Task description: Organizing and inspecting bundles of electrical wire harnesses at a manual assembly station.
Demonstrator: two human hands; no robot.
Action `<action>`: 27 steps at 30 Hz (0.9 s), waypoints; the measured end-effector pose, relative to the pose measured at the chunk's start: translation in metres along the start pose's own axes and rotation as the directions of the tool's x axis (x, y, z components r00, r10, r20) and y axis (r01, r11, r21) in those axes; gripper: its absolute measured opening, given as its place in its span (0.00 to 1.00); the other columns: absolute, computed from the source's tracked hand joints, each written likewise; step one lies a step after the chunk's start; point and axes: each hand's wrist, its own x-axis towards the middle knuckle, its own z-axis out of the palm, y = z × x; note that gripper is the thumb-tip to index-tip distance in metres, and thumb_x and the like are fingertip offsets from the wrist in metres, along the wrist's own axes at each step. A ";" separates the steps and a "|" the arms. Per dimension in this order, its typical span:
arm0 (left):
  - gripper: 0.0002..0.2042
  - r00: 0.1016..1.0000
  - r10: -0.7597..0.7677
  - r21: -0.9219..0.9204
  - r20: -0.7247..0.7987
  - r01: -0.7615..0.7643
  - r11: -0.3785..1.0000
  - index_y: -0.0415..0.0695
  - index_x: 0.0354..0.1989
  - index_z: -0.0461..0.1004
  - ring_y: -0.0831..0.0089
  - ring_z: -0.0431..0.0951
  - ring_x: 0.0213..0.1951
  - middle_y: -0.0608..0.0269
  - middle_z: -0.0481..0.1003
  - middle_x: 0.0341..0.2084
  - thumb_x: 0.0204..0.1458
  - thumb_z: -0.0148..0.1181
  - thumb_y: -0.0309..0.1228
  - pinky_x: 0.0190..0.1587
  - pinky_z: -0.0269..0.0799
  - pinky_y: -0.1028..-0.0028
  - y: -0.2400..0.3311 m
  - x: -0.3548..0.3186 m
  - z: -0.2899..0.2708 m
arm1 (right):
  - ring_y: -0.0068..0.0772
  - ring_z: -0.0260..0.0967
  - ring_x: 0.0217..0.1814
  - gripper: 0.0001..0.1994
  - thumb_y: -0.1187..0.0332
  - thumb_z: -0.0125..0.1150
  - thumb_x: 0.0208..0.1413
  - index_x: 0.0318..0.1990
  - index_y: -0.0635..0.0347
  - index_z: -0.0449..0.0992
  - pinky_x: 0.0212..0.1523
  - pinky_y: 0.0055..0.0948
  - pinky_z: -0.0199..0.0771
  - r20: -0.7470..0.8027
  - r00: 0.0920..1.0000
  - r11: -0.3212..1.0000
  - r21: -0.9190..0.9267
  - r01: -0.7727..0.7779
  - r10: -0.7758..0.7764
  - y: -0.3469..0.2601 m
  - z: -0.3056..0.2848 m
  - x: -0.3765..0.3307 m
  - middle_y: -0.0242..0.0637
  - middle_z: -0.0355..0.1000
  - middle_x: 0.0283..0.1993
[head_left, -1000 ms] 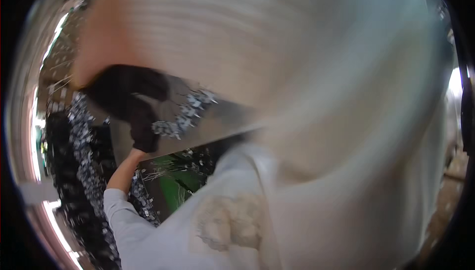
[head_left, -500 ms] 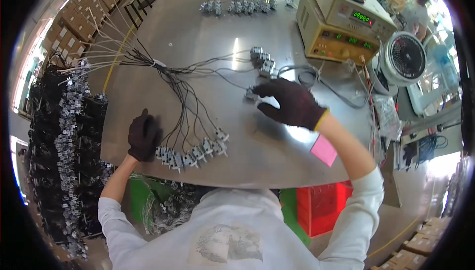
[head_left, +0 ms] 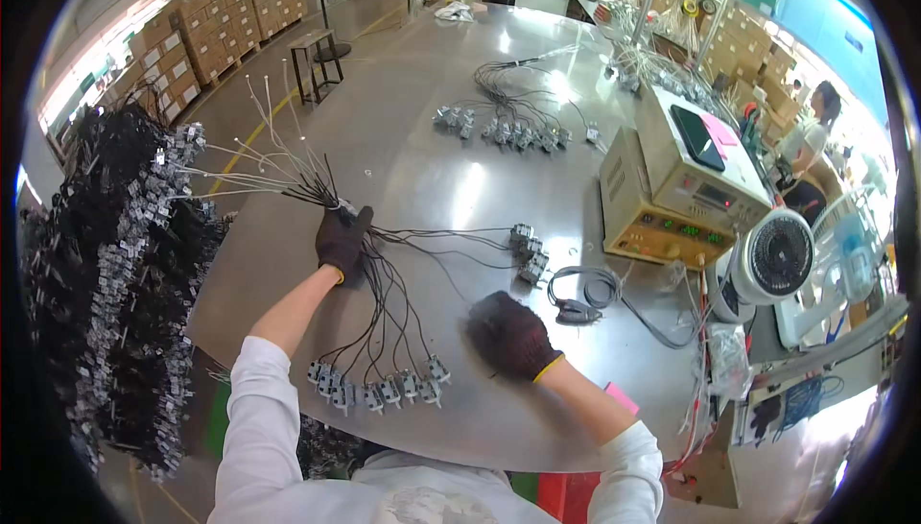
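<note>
My left hand [head_left: 343, 238], in a dark glove, is closed round a bundle of black wires [head_left: 312, 184] near its tie. Pale wire ends fan out past it to the left. Other black wires run down to a row of small grey connectors [head_left: 389, 390] and right to a second cluster of grey connectors [head_left: 530, 253]. My right hand [head_left: 513, 337], also gloved, is low over the table with its fingers smeared by motion. A thin wire leads to its fingertips; whether they hold a connector is hidden.
A grey cable with a plug [head_left: 578, 311] lies right of the connectors. Bench instruments [head_left: 662, 207] and a fan [head_left: 775, 255] line the right side. Another wire bundle [head_left: 504, 92] lies farther back. Piled harnesses [head_left: 106, 303] hang at left. A person [head_left: 811, 140] is at far right.
My left hand has gone from beside the lower connectors up to the bundle and closed on it. My right hand has moved lower and nearer to me. The view has tipped up.
</note>
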 end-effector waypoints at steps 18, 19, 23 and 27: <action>0.19 0.994 0.071 0.169 -0.086 -0.056 0.984 0.53 0.63 0.78 0.39 0.83 0.51 0.44 0.84 0.47 0.65 0.59 0.39 0.56 0.79 0.46 -0.020 0.076 0.052 | 0.46 0.81 0.55 0.28 0.60 0.82 0.54 0.61 0.57 0.81 0.58 0.41 0.82 -0.136 0.991 0.978 -0.205 -0.030 0.002 -0.027 -0.095 0.064 0.44 0.82 0.54; 0.20 0.996 0.035 0.213 -0.080 -0.018 0.977 0.54 0.65 0.78 0.39 0.83 0.51 0.44 0.84 0.46 0.65 0.59 0.38 0.56 0.79 0.46 -0.018 0.077 0.054 | 0.50 0.78 0.59 0.32 0.58 0.83 0.51 0.63 0.57 0.80 0.62 0.45 0.78 -0.122 0.993 0.949 -0.314 -0.033 -0.006 -0.017 -0.106 0.074 0.45 0.81 0.56; 0.22 0.997 -0.032 0.232 -0.076 0.049 0.971 0.56 0.68 0.76 0.39 0.84 0.51 0.42 0.84 0.45 0.65 0.58 0.38 0.56 0.79 0.45 -0.004 0.070 0.052 | 0.60 0.67 0.73 0.45 0.50 0.84 0.43 0.70 0.56 0.74 0.75 0.56 0.63 -0.074 0.994 0.862 -0.507 0.027 -0.075 0.019 -0.094 0.092 0.49 0.75 0.67; 0.22 0.996 -0.043 0.237 -0.074 0.060 0.970 0.56 0.69 0.75 0.39 0.84 0.50 0.42 0.83 0.45 0.66 0.57 0.39 0.56 0.79 0.45 0.003 0.069 0.045 | 0.63 0.57 0.80 0.50 0.38 0.77 0.50 0.76 0.56 0.68 0.79 0.57 0.55 0.037 0.992 0.857 -0.502 0.121 -0.118 0.022 -0.048 0.143 0.51 0.71 0.73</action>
